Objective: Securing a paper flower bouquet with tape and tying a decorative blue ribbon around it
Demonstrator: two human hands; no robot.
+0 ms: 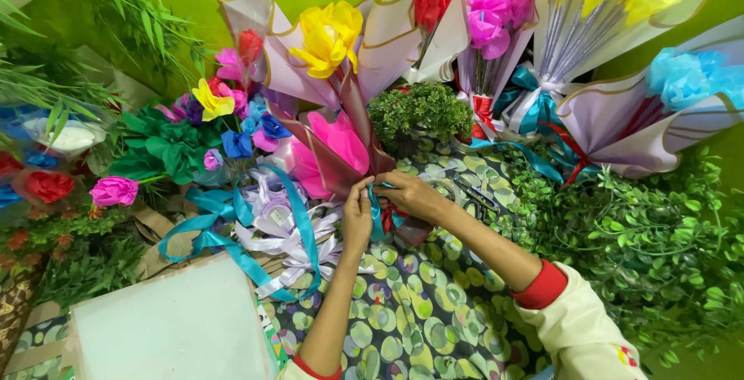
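Left hand (357,215): pinching teal ribbon (377,213) at the neck of a wrapped bouquet (341,128) lying on the patterned worktop (418,310). Right hand (411,195): gripping the same ribbon. Risk: loose tension may let the knot slip.

**Packaging and labels among the paper flowers**

Wrapped bouquets form the only packaging. At centre, a bouquet wrap (341,155) of maroon and pale lilac paper, cone-shaped, encloses pink and yellow flowers; both hands meet at its narrow neck. Far centre-right, a lilac cone (496,46) holds magenta blooms. Far right, a cream gold-edged cone (620,31) holds yellow blooms, tied with teal ribbon. At the right edge lies a lilac gold-edged cone (643,116) with light blue blooms. Near left, beside a white sheet, a small printed green and white label strip (269,329) shows; its detail is too small to tell.
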